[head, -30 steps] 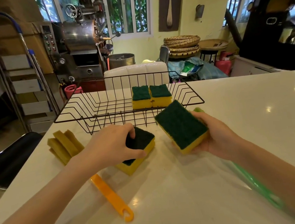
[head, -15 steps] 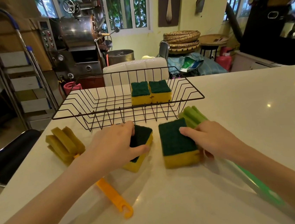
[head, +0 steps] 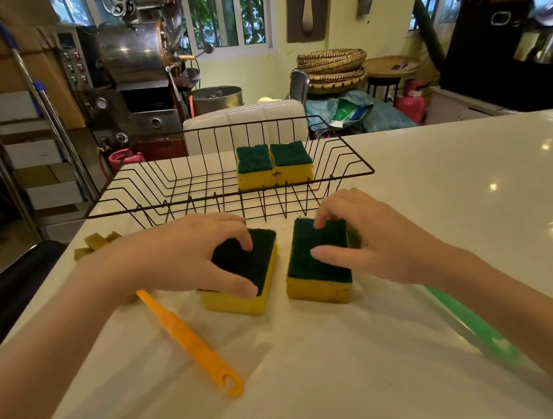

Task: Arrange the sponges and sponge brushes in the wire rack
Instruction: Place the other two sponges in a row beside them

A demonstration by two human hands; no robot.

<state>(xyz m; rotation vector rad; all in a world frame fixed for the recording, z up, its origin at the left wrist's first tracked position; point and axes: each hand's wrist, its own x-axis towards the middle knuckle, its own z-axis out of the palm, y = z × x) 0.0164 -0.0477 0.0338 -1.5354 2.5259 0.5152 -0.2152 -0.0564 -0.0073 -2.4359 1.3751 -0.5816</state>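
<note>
Currently, 2 sponges [head: 274, 164] are stored inside the wire rack [head: 164, 201]; just before it, 1 sponge [head: 241, 278] is clasped by left hand [head: 183, 254], another [head: 319, 266] by right hand [head: 374, 236].

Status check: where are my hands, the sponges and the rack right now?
Left hand and right hand each grip a sponge on the table. Two sponges already in the wire rack. Both brushes outside; nothing blocking the rack.
</note>
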